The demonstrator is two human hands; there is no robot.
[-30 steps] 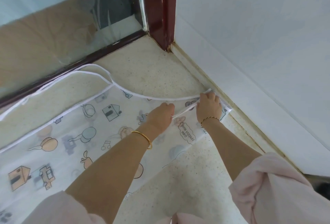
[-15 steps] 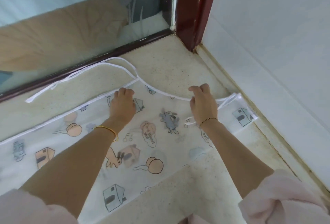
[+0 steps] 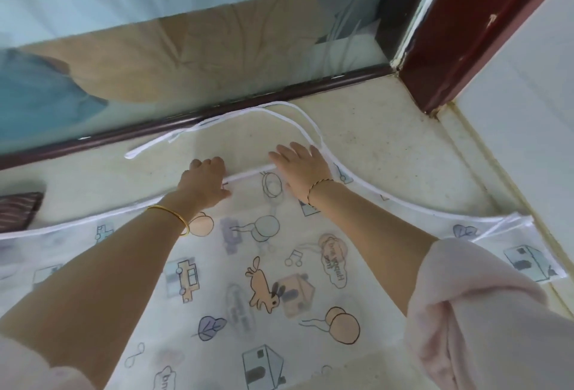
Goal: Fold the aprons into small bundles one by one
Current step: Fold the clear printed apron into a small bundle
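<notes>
Found the apron spread flat on a pale speckled stone surface, filling the near and middle ground. Noted a translucent white sheet printed with rabbits, houses, trucks and leaves, edged in white. Noted its right corner lying just beside the foot of the white wall. Noted the white straps looping away from the top edge toward the dark window rail, loose ends lying left of the loop.

Recorded the left hand on the top hem, fingers curled over the white edge, thumb on the printed side: hem grasped. Recorded the right hand near it to the right, released, fingers straight, palm flat across the end of that hem. Hands near each other, not touching.

Observed a plain gold bangle on the left wrist and a twisted bracelet on the right. Observed pale pink sleeves bunched near the elbows, forearms bare.

Logged, beyond the straps, window glass above the rail and a dark red frame post in the corner against the wall. Logged a dark striped item at the far left edge, just beside the apron's hem; cut off by the frame, identity not determinable.
</notes>
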